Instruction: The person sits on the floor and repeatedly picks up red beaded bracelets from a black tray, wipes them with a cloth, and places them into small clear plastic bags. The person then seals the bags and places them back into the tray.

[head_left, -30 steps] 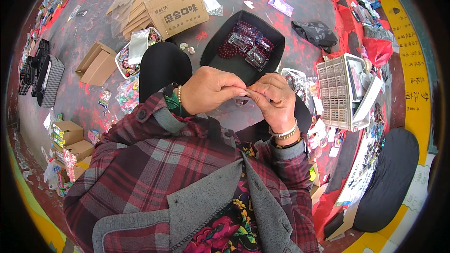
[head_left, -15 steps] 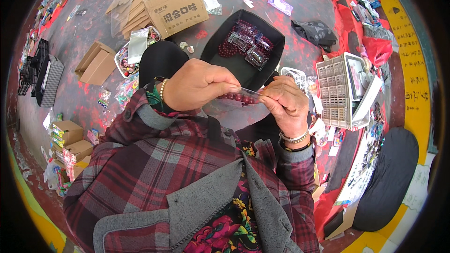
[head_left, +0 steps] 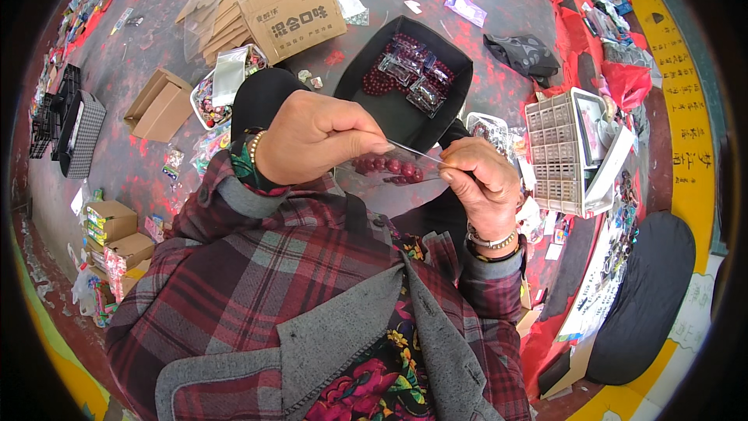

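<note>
A clear plastic bag (head_left: 421,162) is stretched between my two hands, with dark red beads (head_left: 389,166) strung in a curve inside it. My left hand (head_left: 315,136) pinches one end of its upper edge between thumb and forefinger. The other end is pinched the same way by my right hand (head_left: 485,185). Just beyond my hands a black fabric bin (head_left: 354,109) holds more dark red bead strings (head_left: 382,82) and several clear packets (head_left: 427,96).
A white plastic crate (head_left: 553,152) stands at the right, beside a black oval cushion (head_left: 643,300). Cardboard boxes (head_left: 292,15) lie at the far left. A white basket (head_left: 204,105) of small goods sits by my left knee. Grey cloth (head_left: 522,56) lies beyond the bin.
My hands have moved slightly apart, the left one to the left and the right one to the right. More of the bag and its beads now shows between them.
</note>
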`<state>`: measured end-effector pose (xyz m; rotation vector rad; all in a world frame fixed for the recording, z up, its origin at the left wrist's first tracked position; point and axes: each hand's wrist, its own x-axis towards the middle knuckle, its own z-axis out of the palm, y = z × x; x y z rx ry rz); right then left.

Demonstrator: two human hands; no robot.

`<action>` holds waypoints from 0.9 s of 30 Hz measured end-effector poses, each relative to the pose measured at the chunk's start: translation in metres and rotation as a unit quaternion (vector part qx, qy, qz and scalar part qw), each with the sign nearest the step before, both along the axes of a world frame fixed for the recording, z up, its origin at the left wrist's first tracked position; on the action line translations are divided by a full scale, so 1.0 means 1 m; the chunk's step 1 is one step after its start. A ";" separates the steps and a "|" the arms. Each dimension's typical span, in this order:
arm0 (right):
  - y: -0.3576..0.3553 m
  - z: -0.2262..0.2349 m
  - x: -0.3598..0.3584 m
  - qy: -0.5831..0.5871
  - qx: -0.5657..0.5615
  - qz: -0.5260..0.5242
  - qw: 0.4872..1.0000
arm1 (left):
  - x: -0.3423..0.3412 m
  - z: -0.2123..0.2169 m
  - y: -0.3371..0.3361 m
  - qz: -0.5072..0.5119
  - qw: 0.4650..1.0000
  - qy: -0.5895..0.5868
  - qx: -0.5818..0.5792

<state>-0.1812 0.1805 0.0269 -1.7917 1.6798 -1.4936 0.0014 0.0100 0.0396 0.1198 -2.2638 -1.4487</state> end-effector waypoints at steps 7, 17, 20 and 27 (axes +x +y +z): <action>0.006 -0.005 0.001 -0.217 0.083 0.052 0.971 | 0.001 -0.007 0.002 -0.010 0.996 -0.016 0.089; 0.002 -0.021 0.008 -0.306 0.084 0.034 0.948 | -0.007 -0.003 0.013 0.001 0.998 -0.031 0.049; 0.003 -0.026 0.008 -0.267 0.038 0.023 0.963 | -0.008 -0.006 0.013 0.023 0.999 -0.003 -0.038; 0.016 -0.014 0.013 -0.194 0.000 -0.010 0.981 | -0.007 -0.003 0.017 0.020 0.993 0.056 -0.101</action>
